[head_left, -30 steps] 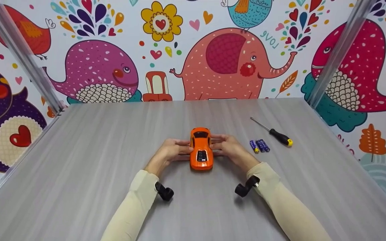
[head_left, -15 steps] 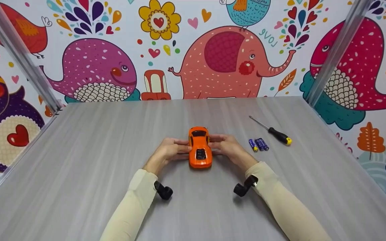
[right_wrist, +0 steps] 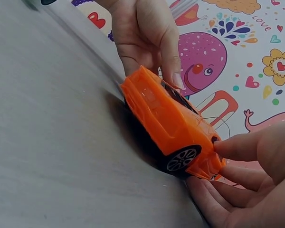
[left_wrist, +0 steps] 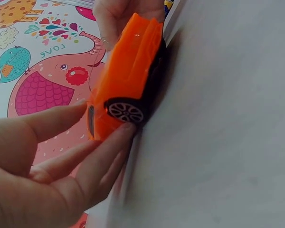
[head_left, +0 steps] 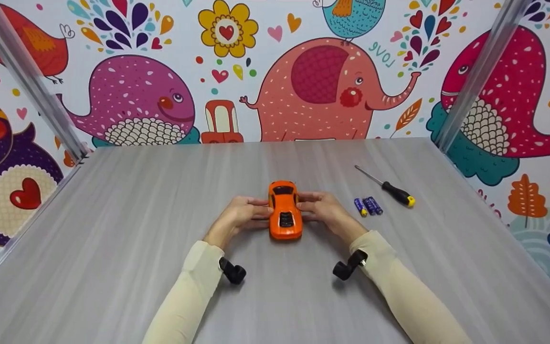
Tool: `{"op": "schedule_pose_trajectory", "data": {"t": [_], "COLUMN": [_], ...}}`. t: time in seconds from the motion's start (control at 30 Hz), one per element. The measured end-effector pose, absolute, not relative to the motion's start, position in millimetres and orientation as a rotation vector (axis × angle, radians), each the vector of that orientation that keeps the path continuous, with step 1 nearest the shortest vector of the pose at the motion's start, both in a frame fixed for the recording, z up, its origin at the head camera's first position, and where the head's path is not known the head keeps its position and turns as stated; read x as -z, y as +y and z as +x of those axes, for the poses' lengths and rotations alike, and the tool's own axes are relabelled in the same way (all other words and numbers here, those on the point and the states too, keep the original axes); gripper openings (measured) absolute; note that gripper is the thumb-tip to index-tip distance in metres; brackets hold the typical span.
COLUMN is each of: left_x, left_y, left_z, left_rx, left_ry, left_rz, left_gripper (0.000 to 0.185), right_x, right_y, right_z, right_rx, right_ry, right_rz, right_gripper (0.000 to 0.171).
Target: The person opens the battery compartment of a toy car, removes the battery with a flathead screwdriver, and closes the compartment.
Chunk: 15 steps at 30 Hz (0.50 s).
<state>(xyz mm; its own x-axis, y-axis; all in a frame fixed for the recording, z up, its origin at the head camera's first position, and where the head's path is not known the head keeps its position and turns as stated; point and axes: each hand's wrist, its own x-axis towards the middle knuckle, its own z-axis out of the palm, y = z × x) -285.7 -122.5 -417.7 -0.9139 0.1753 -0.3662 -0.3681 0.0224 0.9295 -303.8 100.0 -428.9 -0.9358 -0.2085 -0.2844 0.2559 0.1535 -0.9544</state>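
Observation:
Between the two hands is an orange toy car (head_left: pixel 286 222) with dark windows and a black rear vent panel. My left hand (head_left: pixel 240 214) holds its left side, and my right hand (head_left: pixel 326 210) holds its right side. In the left wrist view, the left thumb is by a side window and the fingers (left_wrist: pixel 104 159) reach to a spoked wheel (left_wrist: pixel 126 111). From the right wrist, the right fingers (right_wrist: pixel 209 194) show low by another wheel (right_wrist: pixel 183 160), the thumb higher up. The car's underside is hidden; it is at or just above the tabletop.
Several small blue batteries (head_left: pixel 373 206) lie to the right of the car on the grey table (head_left: pixel 160 191). Beyond them lies a screwdriver (head_left: pixel 394 192) with a black and yellow handle. A printed wall (head_left: pixel 237 86) and metal posts (head_left: pixel 475 76) bound the table.
The whole head view shifts slightly between the first and second frames. Hands and toy car keep the same places on the table.

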Motion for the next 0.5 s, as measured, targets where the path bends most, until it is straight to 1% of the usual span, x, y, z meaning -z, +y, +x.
{"op": "schedule_pose_trajectory", "data": {"t": [0.2, 0.37, 0.5], "left_x": [408, 400, 396], "left_y": [-129, -140, -149], "left_z": [-285, -283, -282], "left_rx": [-1.921, -1.934, -1.854], "left_ry": [1.961, 2.004, 2.098], "left_rz": [-0.196, -0.155, -0.158], "left_gripper": [0.056, 0.06, 0.064], "right_x": [421, 410, 399], "right_y": [106, 119, 133], "right_z": [-306, -310, -315], "right_rx": [1.808, 1.783, 1.697], "right_ry": [2.077, 2.057, 2.113], "right_rz": [0.048, 0.003, -0.062], "right_gripper": [0.048, 0.056, 0.061]}}
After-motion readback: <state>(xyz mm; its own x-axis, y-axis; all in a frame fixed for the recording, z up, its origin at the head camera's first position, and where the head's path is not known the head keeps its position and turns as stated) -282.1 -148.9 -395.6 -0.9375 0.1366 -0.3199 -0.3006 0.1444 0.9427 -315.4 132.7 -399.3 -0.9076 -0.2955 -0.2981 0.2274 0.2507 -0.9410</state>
